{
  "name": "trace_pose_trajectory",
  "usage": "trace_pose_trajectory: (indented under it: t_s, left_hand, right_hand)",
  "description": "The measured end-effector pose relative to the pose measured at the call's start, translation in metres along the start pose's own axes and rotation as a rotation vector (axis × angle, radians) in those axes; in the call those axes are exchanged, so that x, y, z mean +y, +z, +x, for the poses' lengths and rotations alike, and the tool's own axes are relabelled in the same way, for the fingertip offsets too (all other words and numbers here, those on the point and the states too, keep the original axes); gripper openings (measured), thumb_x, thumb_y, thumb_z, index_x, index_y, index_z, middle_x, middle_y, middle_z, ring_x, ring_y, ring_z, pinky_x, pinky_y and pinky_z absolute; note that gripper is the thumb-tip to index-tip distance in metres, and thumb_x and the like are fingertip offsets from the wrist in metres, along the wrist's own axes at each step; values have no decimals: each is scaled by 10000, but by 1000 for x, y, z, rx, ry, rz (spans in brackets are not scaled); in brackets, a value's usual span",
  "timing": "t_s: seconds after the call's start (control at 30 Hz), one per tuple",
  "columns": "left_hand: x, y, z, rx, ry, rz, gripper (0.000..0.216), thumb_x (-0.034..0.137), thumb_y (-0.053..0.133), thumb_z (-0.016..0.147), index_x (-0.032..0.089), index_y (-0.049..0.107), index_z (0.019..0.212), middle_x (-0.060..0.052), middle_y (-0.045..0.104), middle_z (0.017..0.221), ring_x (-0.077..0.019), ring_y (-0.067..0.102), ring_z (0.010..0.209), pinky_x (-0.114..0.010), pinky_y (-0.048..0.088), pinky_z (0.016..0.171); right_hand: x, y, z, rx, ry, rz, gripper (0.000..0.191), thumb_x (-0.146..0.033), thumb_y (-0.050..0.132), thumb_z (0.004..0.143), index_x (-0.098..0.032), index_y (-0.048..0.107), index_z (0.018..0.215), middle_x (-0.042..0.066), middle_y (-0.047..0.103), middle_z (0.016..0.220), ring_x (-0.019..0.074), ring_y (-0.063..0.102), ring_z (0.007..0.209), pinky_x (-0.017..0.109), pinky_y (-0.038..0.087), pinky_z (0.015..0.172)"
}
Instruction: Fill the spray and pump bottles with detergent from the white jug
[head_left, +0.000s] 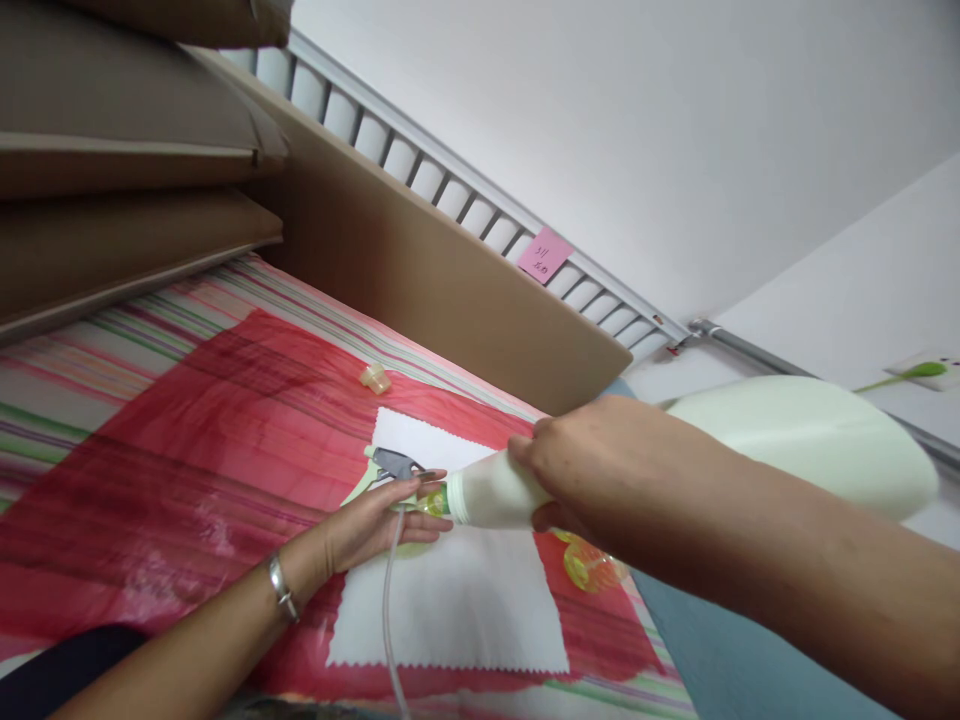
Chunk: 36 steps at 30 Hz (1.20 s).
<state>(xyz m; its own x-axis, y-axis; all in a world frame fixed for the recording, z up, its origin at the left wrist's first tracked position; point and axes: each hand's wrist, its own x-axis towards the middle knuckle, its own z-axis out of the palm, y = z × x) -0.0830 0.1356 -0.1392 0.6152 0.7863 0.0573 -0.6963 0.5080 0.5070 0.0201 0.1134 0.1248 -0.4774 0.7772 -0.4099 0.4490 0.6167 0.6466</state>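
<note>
My right hand (574, 470) is wrapped round the neck of a large pale green bottle (795, 440). The bottle lies tilted, its threaded mouth pointing left and slightly down. My left hand (390, 510) is palm up at that mouth, the thumb closed over a spray head (394, 465) with a grey trigger. A clear dip tube (388, 600) hangs down from below that hand. A small yellow-green part (433, 502) sits between my left fingers and the bottle mouth; I cannot tell exactly what it is. Under both lies a white zigzag-edged cloth (457, 610).
Red sheer fabric (225, 470) covers a striped cloth (97, 370). A small pale yellow plastic piece (375, 378) lies behind the white cloth, a see-through yellow one (589, 565) at its right. A brown board (450, 290) leans on a radiator (405, 160); boxes (135, 140) are stacked left.
</note>
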Motion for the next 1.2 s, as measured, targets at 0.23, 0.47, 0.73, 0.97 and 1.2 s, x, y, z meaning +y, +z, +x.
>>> trace_pose_trajectory:
  t_s: [0.23,0.47,0.73,0.97,1.2]
  left_hand:
    - [-1,-1,1,16,-13,1,407,308,448,853,138,463,1222,-173,421,1331,-312,593,1005,-456,348,940]
    - [0,0,2,17,-11,14,392,310,448,853,142,476,1206,-166,440,1314,-316,587,1013,-446,357,928]
    - [-1,1,1,24,-2,17,374,313,466,846,157,514,1183,-144,504,1256,-297,604,989,-435,363,926]
    - [-1,-1,2,28,0,1,347,321,484,837,179,549,1147,-129,473,1298,-277,619,958,-420,377,906]
    - [3,-2,1,57,49,10,378,363,476,836,196,536,1169,-114,442,1328,-289,607,981,-387,406,860]
  right_hand:
    - [-5,-6,2,-19,-4,-2,171,-170,719,532,-260,624,641,-18,588,488,152,505,362,258,219,335]
    - [-2,-2,2,14,31,93,137,-187,709,567,-272,605,597,-4,599,491,152,479,359,283,234,357]
    - [-2,1,-1,-62,-12,5,78,-244,668,629,-252,636,701,-24,601,526,155,524,410,244,216,367]
    - [2,11,-8,12,-25,79,68,-210,671,635,-229,632,687,-8,620,549,169,559,443,267,216,391]
    - [19,47,-27,106,249,310,184,-335,656,663,-231,627,812,44,688,718,260,630,617,290,317,476]
